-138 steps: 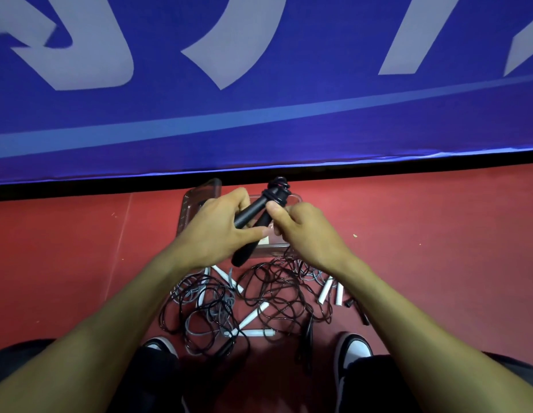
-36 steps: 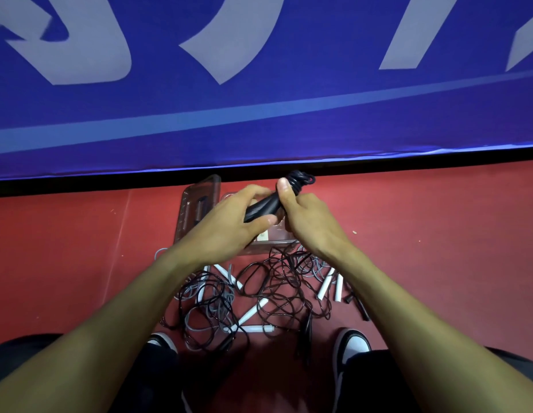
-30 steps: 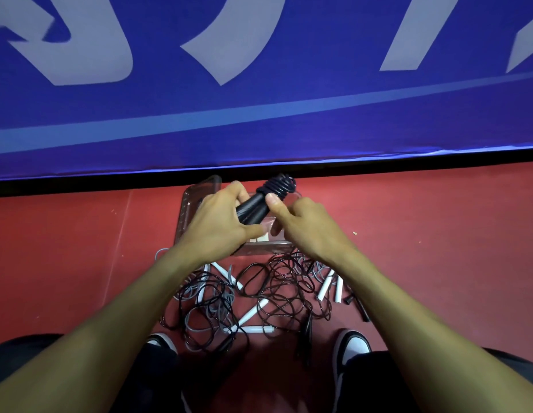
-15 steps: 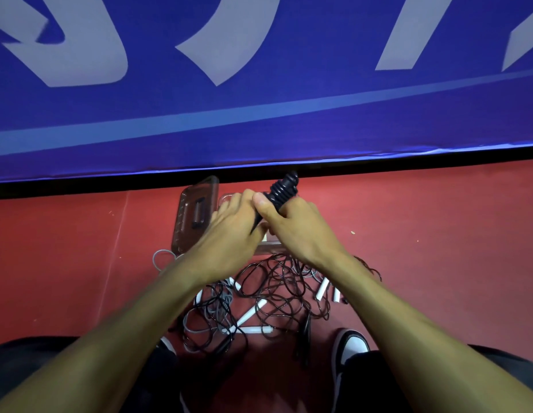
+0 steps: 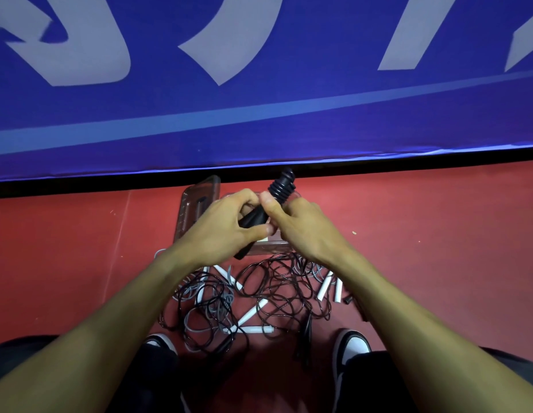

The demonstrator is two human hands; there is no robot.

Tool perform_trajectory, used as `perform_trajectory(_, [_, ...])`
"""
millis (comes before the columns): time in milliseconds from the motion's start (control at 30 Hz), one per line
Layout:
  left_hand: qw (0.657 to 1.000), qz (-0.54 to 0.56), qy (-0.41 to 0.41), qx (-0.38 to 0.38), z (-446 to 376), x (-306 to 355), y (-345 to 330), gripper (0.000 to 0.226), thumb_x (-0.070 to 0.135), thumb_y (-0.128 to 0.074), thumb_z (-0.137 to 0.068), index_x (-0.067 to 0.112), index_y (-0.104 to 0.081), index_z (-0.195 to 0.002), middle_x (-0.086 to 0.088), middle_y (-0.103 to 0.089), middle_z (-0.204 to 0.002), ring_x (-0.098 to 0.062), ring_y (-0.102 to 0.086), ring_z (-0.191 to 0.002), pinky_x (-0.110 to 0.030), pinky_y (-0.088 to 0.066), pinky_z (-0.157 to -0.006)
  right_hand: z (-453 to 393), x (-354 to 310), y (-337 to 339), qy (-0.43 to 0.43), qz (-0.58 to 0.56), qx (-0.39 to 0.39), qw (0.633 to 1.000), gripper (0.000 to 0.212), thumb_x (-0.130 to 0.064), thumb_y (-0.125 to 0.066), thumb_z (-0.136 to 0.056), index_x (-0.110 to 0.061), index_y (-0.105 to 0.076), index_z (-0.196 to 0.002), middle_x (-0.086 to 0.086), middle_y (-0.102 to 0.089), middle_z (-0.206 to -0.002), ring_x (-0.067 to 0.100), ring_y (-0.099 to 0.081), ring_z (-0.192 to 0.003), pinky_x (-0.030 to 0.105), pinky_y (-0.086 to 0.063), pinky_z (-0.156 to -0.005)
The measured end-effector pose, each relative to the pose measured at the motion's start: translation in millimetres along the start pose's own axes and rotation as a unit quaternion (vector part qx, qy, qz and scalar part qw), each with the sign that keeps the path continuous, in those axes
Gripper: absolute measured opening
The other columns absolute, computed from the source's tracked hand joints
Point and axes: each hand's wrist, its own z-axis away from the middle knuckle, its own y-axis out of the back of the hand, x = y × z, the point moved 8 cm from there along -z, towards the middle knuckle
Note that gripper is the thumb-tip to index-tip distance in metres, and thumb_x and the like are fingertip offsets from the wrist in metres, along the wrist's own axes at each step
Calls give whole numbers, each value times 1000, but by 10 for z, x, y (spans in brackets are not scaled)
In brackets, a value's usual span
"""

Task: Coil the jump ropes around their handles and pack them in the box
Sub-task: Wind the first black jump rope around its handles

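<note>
1. While both hands clasp it above the box [image 5: 196, 204], the black rope [image 5: 281, 186] sits coiled tight round the upper end of its paired handles [image 5: 253, 219], which tilt up and away from the person.
2. Left hand [image 5: 220, 231] wraps the handles' lower part; right hand [image 5: 301, 225] pinches just under the coil, thumb against the turns.
3. By its look, the bundle is light, the handles stiff, the cord thin and springy; I judge the turns will slacken if the thumb lifts, so the best hold is over the coil itself, pressing the loose end down.
4. Clear plastic, the box lies on the floor [image 5: 423, 234] directly beneath the hands, its lid [image 5: 199, 198] standing open on the left side; its rim is mostly hidden.
5. Nearer the person, a tangle [image 5: 274, 293] of black and grey cords with white handles [image 5: 247, 315] lies between box and shoes [image 5: 351, 347].
6. Open floor spreads right and left; the blue banner [image 5: 259, 120] closes off the far side just behind the box.
</note>
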Motion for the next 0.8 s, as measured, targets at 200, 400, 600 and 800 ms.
perform_trajectory(200, [999,23,-14,41,11,124,72,37,22,-78,-82,20,-42,-90,-6,-65,-70,-16,-54,-49,-29,-42,-47,-42,-38,33,14,-50,23,998,72,-56,-26,-104,-17,-51,-49,-5,-47,-43,5,-41,-38,16,-30,-43])
perform_trajectory(400, [999,30,-15,26,-9,119,32,36,21,-78,-84,21,-45,-99,-4,-72,-77,-19,-62,-55,-37,-49,-51,-85,63,-58,-25,-121,0,992,82,-67,-19,-100,-8,-62,-64,-6,-48,-43,10,-42,-42,27,-34,-50])
perform_trajectory(600, [998,19,-32,42,17,81,7,42,6,-75,-87,20,-40,-108,-3,-74,-78,-21,-71,-66,-30,-53,-55,-51,33,-29,-17,-77,0,997,72,-63,-26,-101,-14,-57,-59,-5,-50,-46,7,-43,-40,27,-34,-51])
perform_trajectory(800, [999,36,-6,20,32,126,-119,18,30,-49,-104,19,-40,-114,0,-64,-86,-16,-55,-73,-31,-45,-68,-40,-4,63,-3,-63,36,997,67,-54,-29,-105,-14,-60,-60,-6,-58,-49,3,-49,-46,27,-36,-57])
